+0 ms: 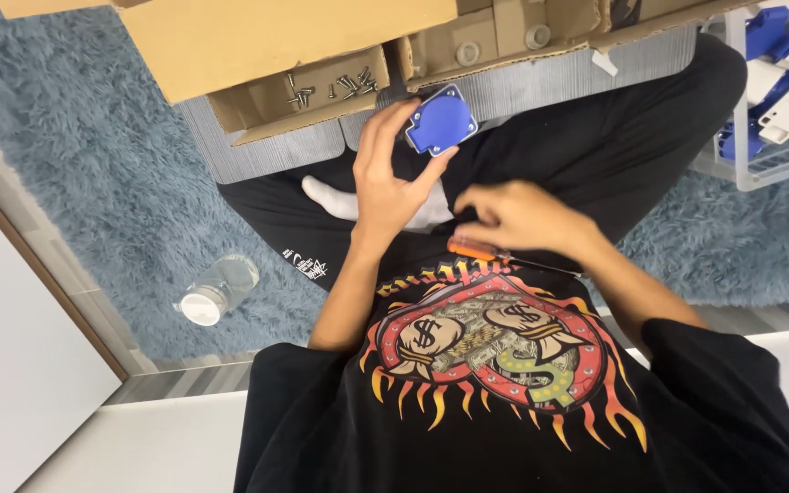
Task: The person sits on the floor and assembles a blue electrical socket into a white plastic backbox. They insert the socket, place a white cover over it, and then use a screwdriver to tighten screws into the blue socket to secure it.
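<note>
A blue cover [441, 120] is held over black trousers [586, 137]; an orange-handled screwdriver [478, 250] is gripped below. A black shirt [504, 402] is printed with red, yellow and orange flames and money bags. Shaggy grey-blue rug [93, 137], brown boxes [276, 36] and a white sock [331, 196] are seen.

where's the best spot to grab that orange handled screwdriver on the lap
Probably the orange handle of the screwdriver, from above: it lies flat across the lap, handle end under the right hand, thin shaft pointing away and harder to pinch.
</note>
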